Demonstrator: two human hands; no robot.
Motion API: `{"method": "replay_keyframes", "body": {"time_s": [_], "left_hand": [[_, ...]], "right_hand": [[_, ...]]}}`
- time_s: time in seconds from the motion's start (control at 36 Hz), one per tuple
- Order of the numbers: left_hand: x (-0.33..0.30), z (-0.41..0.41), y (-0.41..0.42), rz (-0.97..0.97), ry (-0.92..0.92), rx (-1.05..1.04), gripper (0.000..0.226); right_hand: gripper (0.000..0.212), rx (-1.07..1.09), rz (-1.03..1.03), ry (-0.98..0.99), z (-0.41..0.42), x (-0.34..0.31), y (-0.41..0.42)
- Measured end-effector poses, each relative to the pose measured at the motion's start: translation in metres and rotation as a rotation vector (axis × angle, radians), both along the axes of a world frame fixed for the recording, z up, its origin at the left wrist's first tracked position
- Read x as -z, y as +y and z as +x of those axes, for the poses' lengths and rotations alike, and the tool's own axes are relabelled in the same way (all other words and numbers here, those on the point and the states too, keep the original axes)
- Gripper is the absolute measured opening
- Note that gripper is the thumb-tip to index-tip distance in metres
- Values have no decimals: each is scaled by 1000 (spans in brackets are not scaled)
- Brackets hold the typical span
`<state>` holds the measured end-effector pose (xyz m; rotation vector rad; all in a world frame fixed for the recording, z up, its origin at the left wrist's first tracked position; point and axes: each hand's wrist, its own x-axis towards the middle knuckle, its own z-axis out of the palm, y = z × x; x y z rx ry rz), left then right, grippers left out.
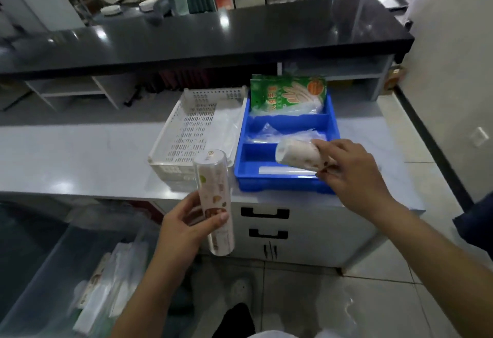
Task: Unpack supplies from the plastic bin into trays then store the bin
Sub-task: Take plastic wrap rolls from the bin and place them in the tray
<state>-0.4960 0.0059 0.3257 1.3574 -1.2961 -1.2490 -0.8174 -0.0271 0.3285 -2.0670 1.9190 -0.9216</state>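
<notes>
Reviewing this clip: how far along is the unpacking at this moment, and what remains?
Midway. Done: green packets stand in the blue tray's far compartment, clear bags in the middle one. In hand: the right hand holds a roll over the near compartment; the left hand holds a second, tube-shaped roll. Left: the clear bin at lower left still holds packages, the white basket looks mostly empty, and the bin is not stored.
</notes>
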Motion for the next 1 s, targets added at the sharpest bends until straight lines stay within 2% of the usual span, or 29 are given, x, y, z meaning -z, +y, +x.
{"method": "replay_keyframes", "body": {"time_s": [0.22, 0.28, 0.36, 0.5, 0.58, 0.69, 0.81, 0.89, 1.0], "left_hand": [[0, 1, -52, 49, -11, 91, 57], [2, 2, -69, 69, -26, 142, 61], [6, 7, -93, 110, -29, 179, 66], [9, 16, -132, 166, -31, 249, 75], [7, 22, -155, 192, -19, 306, 78], [-2, 29, -183, 168, -61, 398, 75], [-11, 27, -211, 108, -95, 518, 68], [-17, 17, -230, 38, -135, 622, 64], [-28, -13, -252, -99, -253, 818, 60]], "right_hand": [[54, -59, 286, 457, 21, 29, -90], [48, -57, 342, 511, 28, 36, -106], [42, -57, 446, 456, 35, 45, -125], [39, -37, 621, 252, 30, 49, -140], [37, 0, 637, 286, 29, 52, -144], [53, 71, 628, 356, 27, 61, -141], [25, 196, 564, 351, 26, 57, -135], [33, 407, 389, 75, 23, 55, -110], [28, 660, 179, -246, 29, 51, -61]]}}
